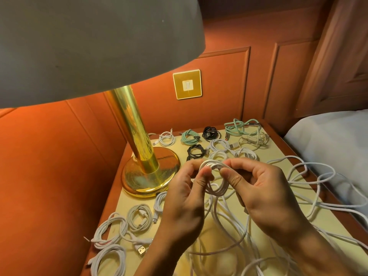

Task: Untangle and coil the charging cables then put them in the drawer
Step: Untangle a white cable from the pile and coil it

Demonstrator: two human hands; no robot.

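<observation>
both hands, left hand (185, 198) and right hand (264, 192), pinch a small white cable coil (216, 177) above the bedside table (127, 204), fingers curled.

lamp base (151, 176) blocks the left rear, coiled cables (191, 137) line the back, loose white cable (217, 206) sprawls right; bare tabletop (127, 202) lies before the base.

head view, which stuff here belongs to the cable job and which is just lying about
Job: white coil pinched by left hand and right hand; loose white tangle; finished white coils; mint coil; black coil.
Lying about: brass lamp, wall switch, bedding.
</observation>
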